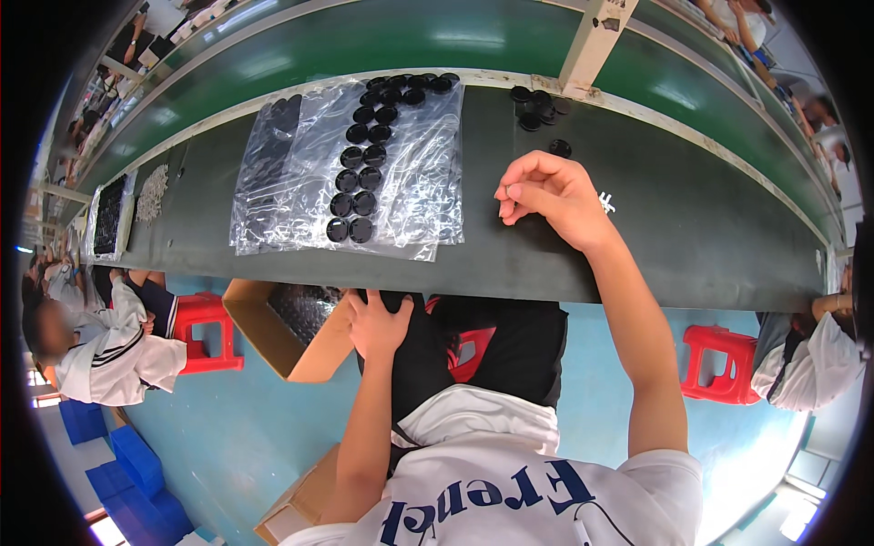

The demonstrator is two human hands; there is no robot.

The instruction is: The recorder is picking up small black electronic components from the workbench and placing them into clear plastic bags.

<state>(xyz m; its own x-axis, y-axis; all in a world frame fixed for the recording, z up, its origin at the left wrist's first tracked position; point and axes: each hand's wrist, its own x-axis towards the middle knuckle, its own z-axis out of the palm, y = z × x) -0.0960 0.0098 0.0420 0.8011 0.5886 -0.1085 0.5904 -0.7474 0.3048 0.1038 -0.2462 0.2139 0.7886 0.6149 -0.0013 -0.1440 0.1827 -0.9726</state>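
My right hand (pixel 553 198) hovers over the dark table at right of centre, fingers curled and thumb near the fingertips. Whatever it may hold is hidden or too small to name. Beside its wrist lie small white pieces (pixel 605 202). Just beyond it is a round black cap (pixel 560 147), with a cluster of similar caps (pixel 537 107) farther back. My left hand (pixel 377 326) rests on my leg below the table edge with its fingers spread. In front of me, round black caps (pixel 361 202) stand mostly in two columns on clear plastic bags (pixel 419 182).
An open cardboard box (pixel 319 357) with dark, shiny contents sits beside my left leg. A metal post (pixel 596 45) rises at the table's back edge. Small pale parts (pixel 151 193) and a tray (pixel 110 218) lie at far left. Other people sit on both sides near red stools (pixel 208 335).
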